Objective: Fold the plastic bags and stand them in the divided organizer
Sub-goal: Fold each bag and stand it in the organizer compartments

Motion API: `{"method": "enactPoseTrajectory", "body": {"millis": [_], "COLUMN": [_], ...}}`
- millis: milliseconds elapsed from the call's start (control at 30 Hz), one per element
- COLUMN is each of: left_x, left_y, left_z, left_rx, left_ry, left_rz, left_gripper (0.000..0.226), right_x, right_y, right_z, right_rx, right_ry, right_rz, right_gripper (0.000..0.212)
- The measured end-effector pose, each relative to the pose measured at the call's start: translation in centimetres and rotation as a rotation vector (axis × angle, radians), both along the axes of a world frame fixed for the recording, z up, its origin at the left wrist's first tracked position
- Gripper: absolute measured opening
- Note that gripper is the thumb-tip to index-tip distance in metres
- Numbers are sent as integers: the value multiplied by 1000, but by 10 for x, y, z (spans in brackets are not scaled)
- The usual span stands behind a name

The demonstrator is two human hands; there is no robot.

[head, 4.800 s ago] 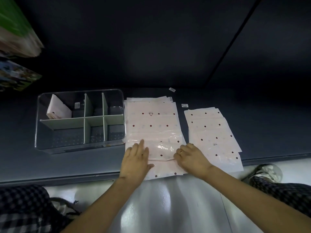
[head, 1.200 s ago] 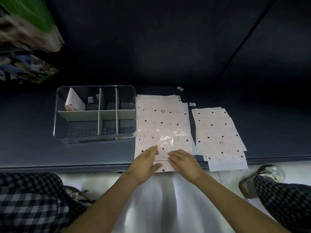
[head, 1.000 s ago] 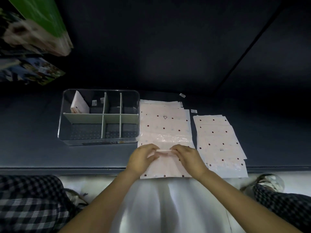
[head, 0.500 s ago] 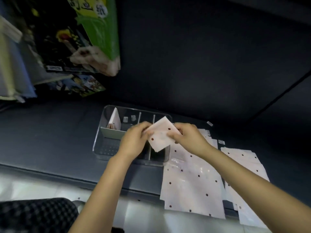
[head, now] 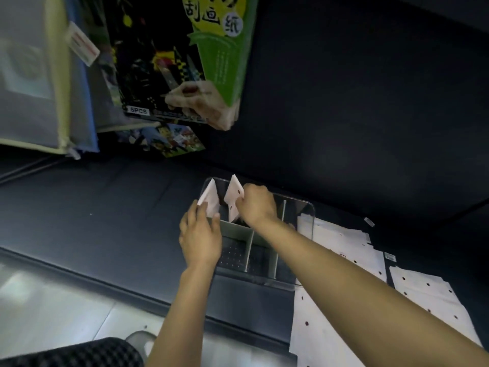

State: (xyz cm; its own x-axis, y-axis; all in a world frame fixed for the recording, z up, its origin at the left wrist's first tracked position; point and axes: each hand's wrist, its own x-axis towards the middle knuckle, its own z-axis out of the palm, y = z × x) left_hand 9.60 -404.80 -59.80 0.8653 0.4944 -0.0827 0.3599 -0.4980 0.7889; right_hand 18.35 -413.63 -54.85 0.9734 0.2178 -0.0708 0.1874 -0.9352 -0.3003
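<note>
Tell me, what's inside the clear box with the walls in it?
Two folded bags stand in the organizer's far left part: one touched by the left hand, one held by the right hand. The near parts look empty; arms cover the rest.

The organizer point(head: 267, 247) sits on the worktop point(head: 105, 221). Two folded bags stand in its far left compartment: one point(head: 210, 200) at the left wall, the other point(head: 233, 201) just right of it. Flat bags point(head: 341, 250) lie on the worktop right of the organizer. Packages point(head: 169, 64) hang behind it, to the left.
</note>
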Motion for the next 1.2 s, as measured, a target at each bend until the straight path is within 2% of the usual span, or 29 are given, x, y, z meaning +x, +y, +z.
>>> {"method": "enactPoseTrajectory", "body": {"millis": [67,167,267,333,500,667,767,900,967,1067,1133,1200], "left_x": [-1,-2,-4,-5,-8,-7,-4,-7,-12,-27,-40,-55], "left_y": [2,6,7,6,2,-1,-3,-16,-31,-65,-93,-121], "left_z": [-1,-4,-8,-9,-11,-12,-9,-6,-4,1,1,-2], "left_rx": [-83,-172,-230,-232,-156,-43,1,131,211,297,286,260], "left_ry": [-54,-119,-186,-221,-248,-107,-47,-5,-69,-272,-341,-313], "left_rz": [9,30,67,93,90,62,32,6,-4,-108,-271,-478], "left_gripper": [44,41,34,29,32,41,42,43,44,38,33,29], "right_x": [1,1,-5,-9,-6,-7,-23,-62,-88,-132,-163,-191], "right_y": [17,37,47,48,42,19,-20,-111,-166,-243,-284,-312], "right_z": [-7,-18,-24,-27,-32,-23,-10,2,-2,-19,-36,-52], "right_rx": [-19,83,221,236,312,320,392,460,415,328,171,24], "right_ry": [45,155,230,232,383,392,289,183,175,192,229,264], "right_rz": [-11,-70,-101,-92,-20,80,156,158,108,-1,-5,43], "right_gripper": [19,25,55,64,44,39,33,29,28,25,32,49]}}
